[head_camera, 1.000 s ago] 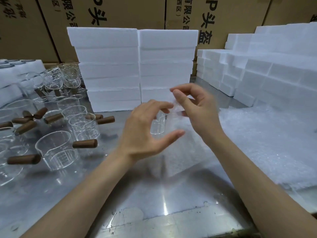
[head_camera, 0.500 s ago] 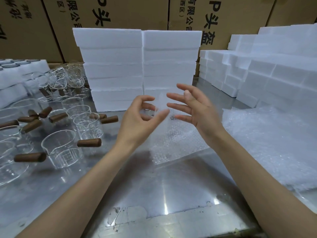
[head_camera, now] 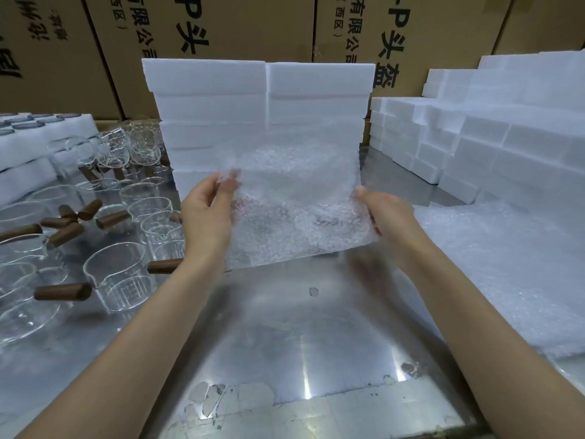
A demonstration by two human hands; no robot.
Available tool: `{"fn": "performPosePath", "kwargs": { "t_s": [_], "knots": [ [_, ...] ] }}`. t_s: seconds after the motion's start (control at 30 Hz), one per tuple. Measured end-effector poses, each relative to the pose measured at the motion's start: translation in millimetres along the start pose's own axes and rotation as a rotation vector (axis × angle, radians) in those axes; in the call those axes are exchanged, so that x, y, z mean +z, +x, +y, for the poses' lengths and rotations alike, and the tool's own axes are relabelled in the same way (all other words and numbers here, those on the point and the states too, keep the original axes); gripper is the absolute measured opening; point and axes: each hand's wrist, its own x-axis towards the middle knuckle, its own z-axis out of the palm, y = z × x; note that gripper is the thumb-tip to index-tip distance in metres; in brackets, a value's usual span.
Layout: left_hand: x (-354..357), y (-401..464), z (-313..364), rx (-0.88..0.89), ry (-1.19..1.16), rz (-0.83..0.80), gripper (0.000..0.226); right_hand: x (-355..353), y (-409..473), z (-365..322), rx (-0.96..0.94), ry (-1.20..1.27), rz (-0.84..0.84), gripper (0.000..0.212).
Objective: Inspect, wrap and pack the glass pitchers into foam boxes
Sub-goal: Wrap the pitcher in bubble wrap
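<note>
Bright, table (head_camera: 304, 359) glare (edges warped)

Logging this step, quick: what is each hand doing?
Left hand: pinching the bubble wrap sheet edge.
Right hand: gripping the sheet's other edge.

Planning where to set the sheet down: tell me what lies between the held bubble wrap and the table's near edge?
Head view: bare metal table, below the bubble wrap sheet.

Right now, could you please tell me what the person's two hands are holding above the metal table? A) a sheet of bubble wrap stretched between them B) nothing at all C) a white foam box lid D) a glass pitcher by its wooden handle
A: the left hand and the right hand each pinch a side edge of the bubble wrap sheet, which is spread between them above the metal table.
</note>
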Motion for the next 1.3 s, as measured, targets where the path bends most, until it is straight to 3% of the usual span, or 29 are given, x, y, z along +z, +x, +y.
{"fn": "performPosePath", "kwargs": {
  "t_s": [0.13,0.33,0.43,0.53,0.67,0.93,1.13,1.3],
  "knots": [
    [-4,0,-1,-0.034,0.019,0.045,0.016,-2,-2,-2,-0.057,0.180,-0.120,0.012],
    [-7,3,1,-0.064,-0.028,0.095,0.019,-2,-2,3,-0.040,0.198,-0.066,0.022],
    [-10,9,6,-0.014,-0.090,0.277,0.028,5,1,6,-0.075,0.132,-0.026,0.016],
    [-14,9,10,0.049,-0.065,0.404,0.035,13,1,13,-0.177,-0.095,0.008,0.016],
    [-8,-2,11,0.159,-0.077,0.311,0.040,20,0,21,-0.169,-0.256,-0.100,0.034],
    [-5,-11,19,0.460,0.135,0.146,0.041,22,-3,22,-0.149,-0.386,-0.257,0.033],
    [1,-19,12,0.603,0.295,-0.093,0.049,17,-2,15,-0.095,-0.198,-0.160,0.023],
    [2,-20,7,0.638,0.352,-0.153,0.035,16,-4,12,-0.062,-0.139,-0.118,0.022]
  ]
}}
